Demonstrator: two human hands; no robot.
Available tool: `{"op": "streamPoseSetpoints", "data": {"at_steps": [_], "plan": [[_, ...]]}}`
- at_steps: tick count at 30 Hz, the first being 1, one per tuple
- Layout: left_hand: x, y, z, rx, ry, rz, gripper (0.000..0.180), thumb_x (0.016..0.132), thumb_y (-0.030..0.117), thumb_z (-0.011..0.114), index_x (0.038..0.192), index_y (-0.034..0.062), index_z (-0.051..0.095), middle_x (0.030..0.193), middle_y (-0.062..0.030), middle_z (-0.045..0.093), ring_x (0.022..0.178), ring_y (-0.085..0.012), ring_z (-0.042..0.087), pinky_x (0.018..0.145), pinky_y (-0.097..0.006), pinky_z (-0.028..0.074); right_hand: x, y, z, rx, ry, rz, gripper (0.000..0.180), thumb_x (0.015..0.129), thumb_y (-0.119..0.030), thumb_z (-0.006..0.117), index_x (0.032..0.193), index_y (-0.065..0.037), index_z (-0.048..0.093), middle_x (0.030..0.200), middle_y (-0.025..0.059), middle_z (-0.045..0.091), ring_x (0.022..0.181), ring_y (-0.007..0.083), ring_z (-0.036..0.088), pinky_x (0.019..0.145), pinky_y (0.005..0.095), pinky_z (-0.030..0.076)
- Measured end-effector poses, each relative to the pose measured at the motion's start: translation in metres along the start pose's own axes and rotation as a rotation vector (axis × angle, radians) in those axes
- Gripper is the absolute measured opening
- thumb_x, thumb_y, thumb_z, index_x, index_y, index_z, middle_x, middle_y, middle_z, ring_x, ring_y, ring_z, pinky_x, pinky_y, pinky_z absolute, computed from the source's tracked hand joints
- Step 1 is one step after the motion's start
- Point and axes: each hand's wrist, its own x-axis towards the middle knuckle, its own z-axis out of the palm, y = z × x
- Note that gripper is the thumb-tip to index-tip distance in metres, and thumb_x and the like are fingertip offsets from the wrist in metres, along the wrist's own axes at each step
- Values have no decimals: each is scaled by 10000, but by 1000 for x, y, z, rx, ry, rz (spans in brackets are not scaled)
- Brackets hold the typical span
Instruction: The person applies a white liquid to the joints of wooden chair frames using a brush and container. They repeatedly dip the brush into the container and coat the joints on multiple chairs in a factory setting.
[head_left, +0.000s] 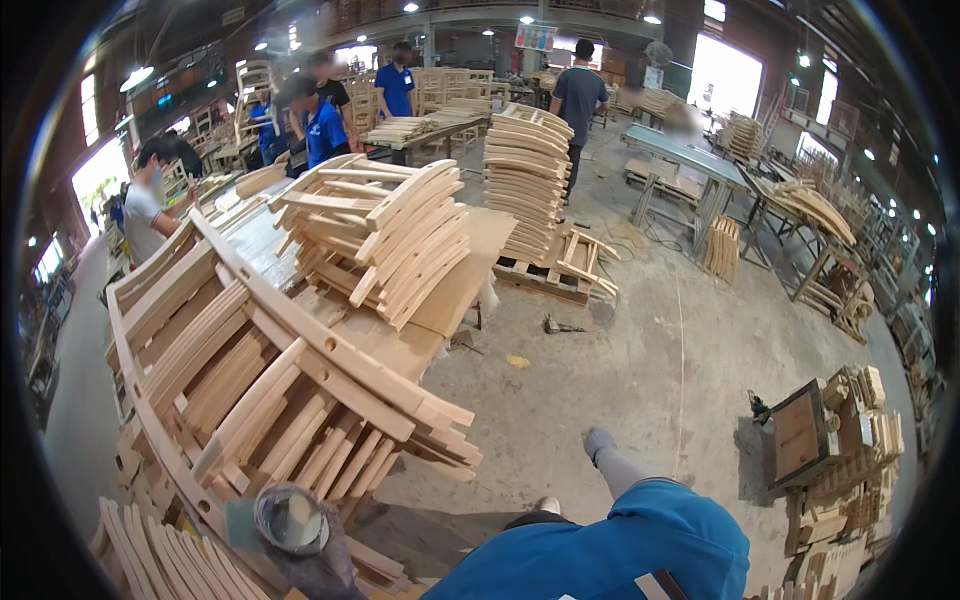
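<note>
At the lower left, my left hand (325,565), in a dirty grey glove, is closed around a small round cup (291,520) with pale stuff inside. A teal piece (241,525) shows beside the cup; what it is I cannot tell. Just beyond the cup lies a stack of curved wooden chair-back frames (325,345), with round holes in the rails and slats between them. My right hand (599,443), grey-covered at the end of a grey sleeve, reaches out over the floor, apart from the wood. Its fingers are too small to make out.
Another pile of frames (400,235) lies on a table past the near stack. A tall stack of curved parts (525,180) stands on a pallet (545,283). Wood pieces (850,450) are heaped at the lower right. Several people work farther back; one (580,100) stands behind the tall stack.
</note>
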Motion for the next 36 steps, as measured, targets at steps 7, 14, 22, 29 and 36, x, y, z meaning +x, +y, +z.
{"op": "streamPoseSetpoints", "data": {"at_steps": [7,14,22,29,36], "plan": [[-49,-48,51,381,-285,230,811,717,506,693,1313,21,433,1306,-186,495,1168,-363,501,968,-568,416,27,105,40,387,-40,302,333,929,-303,402,1092,-82,590,832,145,654,667,275,640,569,393,499],[-53,-130,91,179,-337,-19,737,712,428,727,1269,22,466,1259,-174,526,1123,-341,531,936,-529,451,57,166,5,890,-3,470,358,899,-196,479,1237,-84,518,857,138,652,601,249,644,478,352,505],[-60,-216,114,91,-433,-126,588,778,360,664,1250,56,488,1245,-130,535,1112,-305,533,937,-481,456,52,200,-20,621,-283,328,341,858,-235,535,1139,-53,596,837,137,687,642,237,674,539,345,540],[-71,-300,135,253,-345,-221,471,931,347,462,1328,97,422,1321,-114,467,1142,-329,500,972,-474,421,16,285,-27,718,-269,484,416,841,-273,556,1202,-65,563,854,136,687,648,233,675,536,336,532],[-75,-349,128,713,-912,158,488,872,81,568,1322,85,380,1287,-108,443,1097,-269,519,929,-426,492,-51,357,21,-312,-394,-107,314,681,-359,690,892,-127,677,1006,110,652,1009,294,596,823,384,499]]}}
